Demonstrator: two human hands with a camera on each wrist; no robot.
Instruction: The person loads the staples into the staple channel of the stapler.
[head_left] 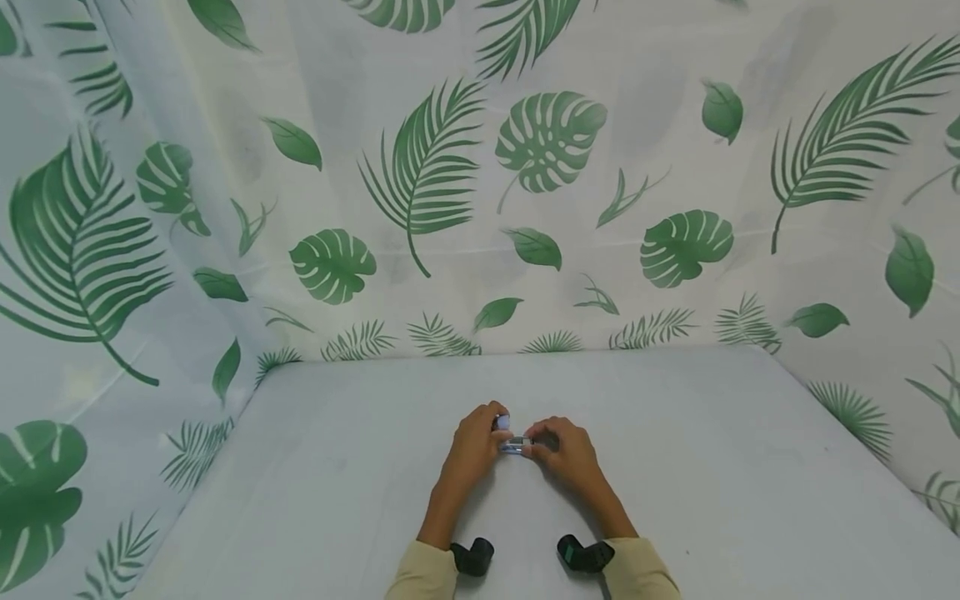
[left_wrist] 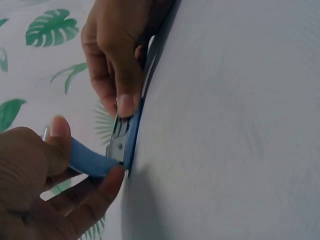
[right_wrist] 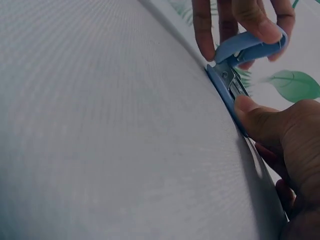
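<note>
A small blue stapler (head_left: 515, 446) is held between both hands over the white tabletop, its cover swung up and back from the base. My left hand (head_left: 472, 443) pinches the raised blue cover (right_wrist: 250, 46), with a fingertip close to the hinge. At the other end, my right hand (head_left: 567, 452) grips the base, its thumb pressing on the metal staple channel (left_wrist: 119, 142). The right wrist view shows the blue base (right_wrist: 220, 85) lying along the table surface. Fingers hide the stapler's front end, and whether staples lie in the channel I cannot tell.
A white table (head_left: 337, 475) spreads around the hands. White cloth with green leaf prints (head_left: 450, 167) hangs behind it and at both sides. Black wrist-worn devices (head_left: 472, 557) sit by each cuff, near the table's surface.
</note>
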